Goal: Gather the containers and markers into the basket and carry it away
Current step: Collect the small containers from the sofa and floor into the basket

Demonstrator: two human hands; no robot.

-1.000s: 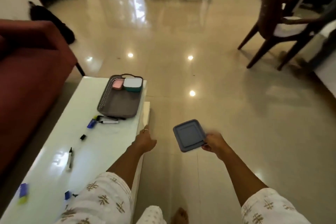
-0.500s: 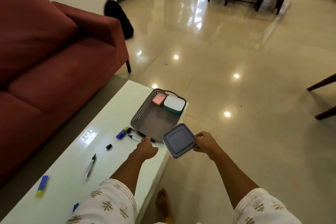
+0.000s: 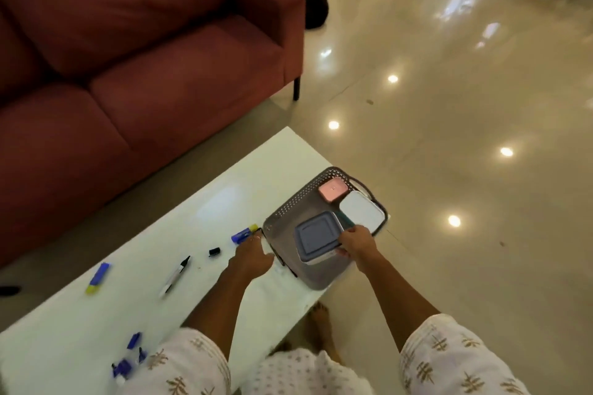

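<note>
A: A glossy cream tiled floor, a dark red fabric sofa (image 3: 128, 74), and a long white low table (image 3: 224, 189) between it and the person. Where is the task's thing?

B: The grey perforated plastic basket (image 3: 288, 212) sits at the table's far end, its near right corner reaching the table edge. Inside are a small pink lidded container (image 3: 333, 189) and a white-lidded teal container (image 3: 362, 212), side by side. The right hand (image 3: 356, 242) pinches the right edge of a flat square blue-grey lidded container (image 3: 317, 236), held low over the basket floor; whether it rests there I cannot tell.

A: And the left hand (image 3: 252, 258)?

B: Loosely curled on the table just beside the basket's near rim; whether it holds anything I cannot tell.

A: What could go wrong?

B: An edge pinch could let the box tilt and land crooked. Pressing down near that corner might nudge the basket off. The blue-and-yellow markers (image 3: 244, 233), black pen (image 3: 176, 276) and loose black cap (image 3: 214, 251) lie scattered, so one could roll or get missed.
</note>
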